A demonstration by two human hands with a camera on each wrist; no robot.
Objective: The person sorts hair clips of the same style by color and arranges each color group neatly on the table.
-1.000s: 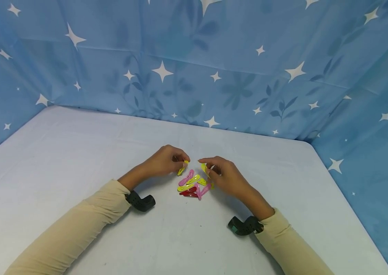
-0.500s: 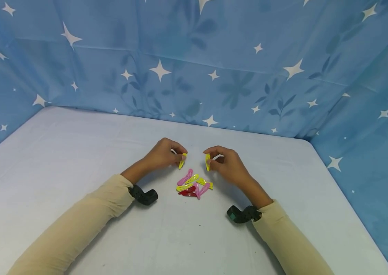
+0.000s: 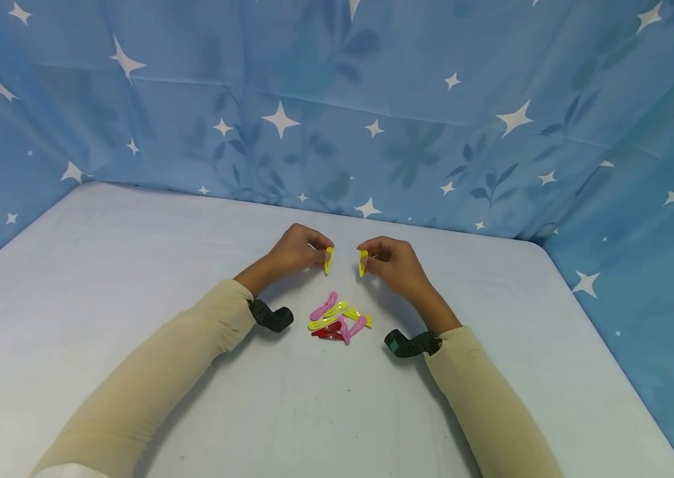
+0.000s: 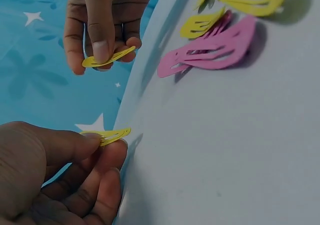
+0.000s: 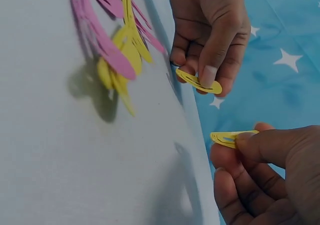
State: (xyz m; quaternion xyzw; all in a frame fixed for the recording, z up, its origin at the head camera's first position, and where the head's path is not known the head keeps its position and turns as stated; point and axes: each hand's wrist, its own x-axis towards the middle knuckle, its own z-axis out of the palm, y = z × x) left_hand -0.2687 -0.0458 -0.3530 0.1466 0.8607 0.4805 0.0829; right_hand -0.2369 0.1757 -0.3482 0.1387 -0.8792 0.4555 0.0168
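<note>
My left hand [image 3: 297, 252] pinches a yellow snap hair clip [image 3: 329, 260] between thumb and fingers, above the far side of the pile. Facing it across a small gap, my right hand [image 3: 395, 264] pinches another yellow hair clip [image 3: 363, 263]. Both clips hang nearly upright in the head view. In the left wrist view the thumb presses flat on the left clip [image 4: 116, 135]. On the table nearer the body lies a loose pile of clips: pink ones [image 3: 323, 306], yellow ones [image 3: 322, 324] and red ones [image 3: 329, 332], some overlapping.
The clips lie on a white-covered table [image 3: 223, 425]. A blue curtain [image 3: 193, 99] with white stars hangs along its far and right edges. Each wrist wears a black camera mount; the left mount [image 3: 273, 317] and right mount [image 3: 408, 344] sit low beside the pile.
Both hands have moved away from the body, each lifting its yellow clip off the pile's edge. The right hand has cleared the clips it covered, and the held clips now stand more upright.
</note>
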